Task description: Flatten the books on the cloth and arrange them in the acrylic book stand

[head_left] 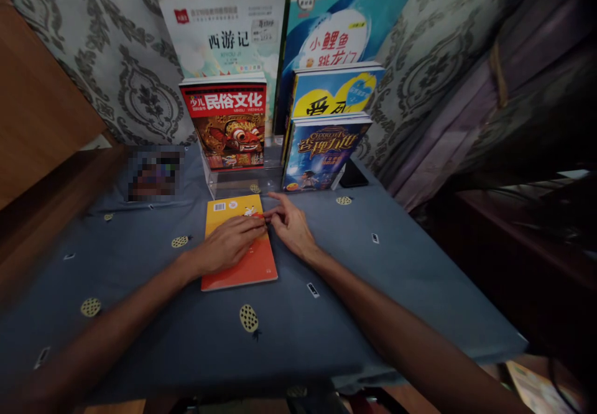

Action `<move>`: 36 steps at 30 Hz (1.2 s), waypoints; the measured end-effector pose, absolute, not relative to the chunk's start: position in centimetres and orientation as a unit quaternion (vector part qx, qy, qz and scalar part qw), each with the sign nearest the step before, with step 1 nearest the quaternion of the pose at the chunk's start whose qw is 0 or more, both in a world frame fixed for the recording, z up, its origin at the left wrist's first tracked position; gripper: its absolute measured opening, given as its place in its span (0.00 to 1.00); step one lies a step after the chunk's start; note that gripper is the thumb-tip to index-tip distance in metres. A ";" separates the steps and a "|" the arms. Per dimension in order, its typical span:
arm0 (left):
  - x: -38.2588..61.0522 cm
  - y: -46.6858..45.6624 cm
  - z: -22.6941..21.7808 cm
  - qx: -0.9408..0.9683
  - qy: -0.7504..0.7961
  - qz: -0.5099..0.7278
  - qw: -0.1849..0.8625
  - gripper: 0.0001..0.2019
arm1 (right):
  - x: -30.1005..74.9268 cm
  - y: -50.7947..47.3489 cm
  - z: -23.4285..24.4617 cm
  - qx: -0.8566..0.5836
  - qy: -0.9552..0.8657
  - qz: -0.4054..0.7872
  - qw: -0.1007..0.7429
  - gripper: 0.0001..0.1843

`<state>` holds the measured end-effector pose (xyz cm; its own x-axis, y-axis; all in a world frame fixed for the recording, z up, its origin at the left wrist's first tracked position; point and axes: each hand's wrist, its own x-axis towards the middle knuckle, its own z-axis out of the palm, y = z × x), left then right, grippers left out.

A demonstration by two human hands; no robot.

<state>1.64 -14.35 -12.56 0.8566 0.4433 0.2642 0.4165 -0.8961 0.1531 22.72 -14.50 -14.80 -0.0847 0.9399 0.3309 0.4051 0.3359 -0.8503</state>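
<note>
A thin yellow-to-orange book (pixel 247 271) lies on the cloth-covered table, with a barcode in its upper left corner. My left hand (pixel 231 243) rests flat across the middle of its cover, fingers stretched towards the right edge. At that right edge is my right hand (pixel 295 230), its fingers apart and the index finger pointing forward and left. The right fingertips are close to the left ones; whether they touch is hard to tell. Neither hand grips anything. Just beyond the book stands a clear display rack (pixel 233 186) holding upright books.
In the rack are a red folk-culture book (pixel 233 134), a dark blue book (pixel 326 147), a yellow-and-blue book (pixel 333 91), a pale book (pixel 224 35) and a teal book (pixel 345 22). A dark flat object (pixel 354 174) lies at the rack's right. Patterned curtains (pixel 144 59) hang behind.
</note>
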 end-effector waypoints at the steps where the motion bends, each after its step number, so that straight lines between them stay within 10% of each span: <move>1: 2.1 -14.2 -12.7 0.963 0.222 0.146 0.046 0.21 | 22.8 -14.5 -14.7 -0.500 -0.678 0.285 0.456 0.29; 36: 1.7 -18.0 -12.4 0.964 0.224 0.126 0.074 0.20 | 22.9 -14.3 -14.8 -0.495 -0.689 0.295 0.439 0.26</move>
